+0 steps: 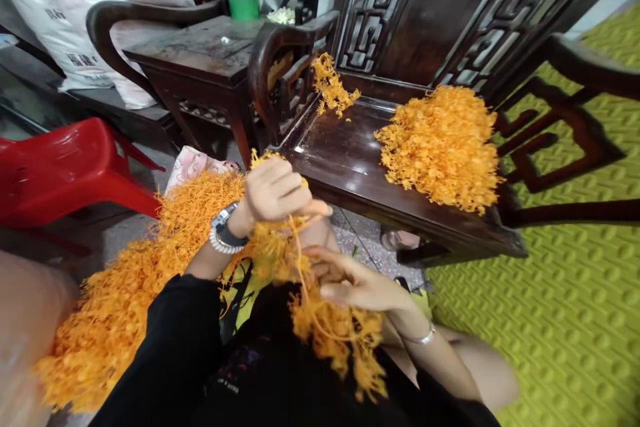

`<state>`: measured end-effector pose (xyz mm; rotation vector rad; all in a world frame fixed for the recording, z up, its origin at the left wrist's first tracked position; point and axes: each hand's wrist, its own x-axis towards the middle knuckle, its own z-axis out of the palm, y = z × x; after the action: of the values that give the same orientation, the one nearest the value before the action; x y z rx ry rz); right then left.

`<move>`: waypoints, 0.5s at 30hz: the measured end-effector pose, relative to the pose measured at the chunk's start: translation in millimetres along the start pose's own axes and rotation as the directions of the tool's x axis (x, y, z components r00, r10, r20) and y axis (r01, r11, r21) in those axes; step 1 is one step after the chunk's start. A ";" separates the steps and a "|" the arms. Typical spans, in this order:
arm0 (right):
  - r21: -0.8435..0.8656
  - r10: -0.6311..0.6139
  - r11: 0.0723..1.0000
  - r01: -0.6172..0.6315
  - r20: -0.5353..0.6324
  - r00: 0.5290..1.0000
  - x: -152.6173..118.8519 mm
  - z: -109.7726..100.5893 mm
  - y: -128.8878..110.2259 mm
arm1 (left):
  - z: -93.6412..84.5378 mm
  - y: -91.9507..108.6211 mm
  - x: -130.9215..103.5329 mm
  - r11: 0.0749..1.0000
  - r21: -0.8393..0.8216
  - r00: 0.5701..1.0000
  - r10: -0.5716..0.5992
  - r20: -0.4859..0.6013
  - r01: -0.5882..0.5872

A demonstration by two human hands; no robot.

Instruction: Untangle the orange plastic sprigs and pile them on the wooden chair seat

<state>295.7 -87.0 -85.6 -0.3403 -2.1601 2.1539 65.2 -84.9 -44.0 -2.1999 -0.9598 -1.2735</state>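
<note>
Large orange heap: left side, loose; I judge it the stock left to work.
Left hand: closed around the strand bunch.
Strand bunch: strung between both hands, over the lap; unfinished, I reckon.
Small orange clump: on the dark wooden bench.
Right hand: at the strands; whether pinching, I cannot tell.
Bench pile: right, probably the done portion.

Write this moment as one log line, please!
left hand: gripping orange strands | right hand: at same strands | wooden seat: orange heap on top
</note>
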 end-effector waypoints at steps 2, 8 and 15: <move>-0.113 0.012 0.993 -0.020 -0.069 0.998 -16.1 4.3 6.9 | -11.7 5.4 4.7 1.000 -0.006 0.999 -0.025 0.024 0.025; -0.448 -0.338 0.876 0.179 -0.305 0.890 -60.0 8.5 13.5 | -35.1 29.6 7.5 0.986 -0.082 0.972 -0.127 0.199 0.145; 0.052 -0.112 0.992 0.119 -0.116 0.987 -74.0 10.1 21.2 | -33.0 -11.2 -15.1 0.784 -0.211 0.809 -0.583 0.074 0.584</move>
<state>367.8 -112.3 -99.1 -0.3167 -2.0001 2.0782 32.6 -104.2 -40.6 -2.1345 -1.6674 -1.7158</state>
